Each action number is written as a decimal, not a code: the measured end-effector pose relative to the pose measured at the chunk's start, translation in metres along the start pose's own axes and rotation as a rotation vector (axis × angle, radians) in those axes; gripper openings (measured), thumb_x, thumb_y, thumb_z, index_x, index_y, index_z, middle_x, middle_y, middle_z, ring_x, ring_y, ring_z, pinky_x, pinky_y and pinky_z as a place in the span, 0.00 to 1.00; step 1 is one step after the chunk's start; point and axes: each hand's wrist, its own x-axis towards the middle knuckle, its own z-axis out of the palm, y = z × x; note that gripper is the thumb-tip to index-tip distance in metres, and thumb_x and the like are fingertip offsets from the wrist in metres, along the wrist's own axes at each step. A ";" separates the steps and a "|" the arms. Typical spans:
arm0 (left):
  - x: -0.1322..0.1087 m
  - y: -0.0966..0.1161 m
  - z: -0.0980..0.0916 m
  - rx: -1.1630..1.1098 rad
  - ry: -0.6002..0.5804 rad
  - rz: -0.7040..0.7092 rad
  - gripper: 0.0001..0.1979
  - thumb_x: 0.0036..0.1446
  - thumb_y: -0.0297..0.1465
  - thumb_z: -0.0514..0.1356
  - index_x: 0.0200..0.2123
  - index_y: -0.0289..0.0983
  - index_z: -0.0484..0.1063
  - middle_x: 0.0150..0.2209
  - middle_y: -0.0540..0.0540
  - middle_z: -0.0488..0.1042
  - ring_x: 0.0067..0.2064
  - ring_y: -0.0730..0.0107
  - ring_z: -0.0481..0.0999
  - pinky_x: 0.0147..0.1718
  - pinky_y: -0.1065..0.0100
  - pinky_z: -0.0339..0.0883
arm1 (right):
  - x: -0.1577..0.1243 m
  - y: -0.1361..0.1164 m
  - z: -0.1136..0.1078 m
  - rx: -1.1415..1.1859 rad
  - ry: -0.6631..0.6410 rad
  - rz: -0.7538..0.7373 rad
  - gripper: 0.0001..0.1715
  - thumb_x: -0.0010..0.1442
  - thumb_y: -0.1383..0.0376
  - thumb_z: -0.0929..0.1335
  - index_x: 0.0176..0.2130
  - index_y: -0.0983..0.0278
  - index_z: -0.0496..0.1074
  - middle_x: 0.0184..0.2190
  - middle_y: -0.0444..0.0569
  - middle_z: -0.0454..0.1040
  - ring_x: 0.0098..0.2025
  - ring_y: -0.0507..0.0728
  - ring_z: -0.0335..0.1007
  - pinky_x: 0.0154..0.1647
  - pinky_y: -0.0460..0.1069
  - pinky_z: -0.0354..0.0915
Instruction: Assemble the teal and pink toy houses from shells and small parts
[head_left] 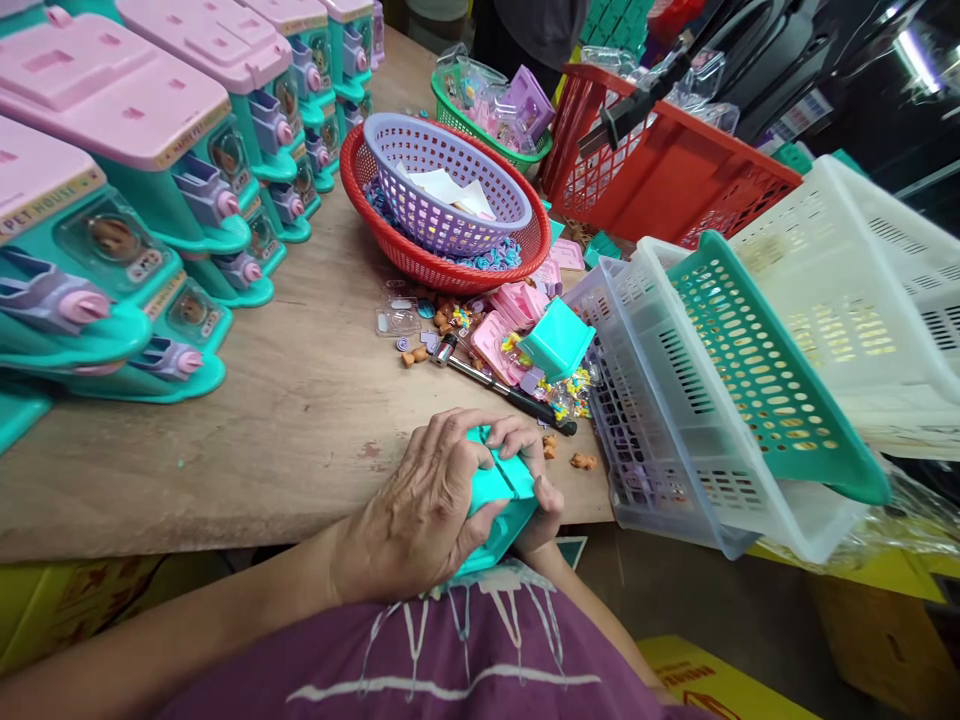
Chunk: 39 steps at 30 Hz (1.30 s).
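My left hand (416,505) wraps around a turquoise plastic toy housing (491,485), held against my lap at the table's near edge. From the other side, my right hand (541,500) grips the same housing, its fingers bent over the top. A seam or slot runs across the housing's upper face; its underside is hidden. Beyond my hands lies a dark, metal-ended rod-like tool (499,385). Around that tool are a loose turquoise part (559,338), pink parts (496,345) and small brown animal figures (414,356).
Assembled pink-and-turquoise toy houses (112,80) stand in rows at left. A purple basket (442,225) sits inside a red basket (375,225). Tilted white crates (675,340) and a green perforated tray (765,370) flank the right side. A red crate (660,165) stands behind.
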 end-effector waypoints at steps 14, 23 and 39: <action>0.000 -0.012 -0.001 -0.172 -0.038 -0.030 0.08 0.66 0.30 0.51 0.47 0.36 0.58 0.55 0.34 0.60 0.57 0.54 0.63 0.55 0.49 0.63 | -0.001 -0.003 -0.001 -0.122 -0.023 0.052 0.12 0.58 0.56 0.60 0.36 0.59 0.67 0.39 0.48 0.64 0.45 0.60 0.61 0.52 0.57 0.59; 0.001 -0.037 0.003 -0.558 -0.080 -0.462 0.12 0.69 0.40 0.45 0.44 0.39 0.59 0.53 0.41 0.64 0.54 0.62 0.68 0.55 0.57 0.63 | 0.019 0.005 -0.003 -0.449 -0.151 0.143 0.17 0.67 0.56 0.56 0.35 0.61 0.66 0.36 0.48 0.68 0.44 0.58 0.63 0.51 0.54 0.58; 0.022 -0.040 0.014 -0.465 -0.035 -0.686 0.13 0.66 0.41 0.46 0.34 0.40 0.60 0.32 0.49 0.66 0.44 0.61 0.70 0.45 0.58 0.65 | 0.025 0.030 -0.011 -0.357 -0.074 0.205 0.18 0.68 0.57 0.56 0.33 0.60 0.66 0.33 0.45 0.67 0.38 0.56 0.64 0.45 0.50 0.61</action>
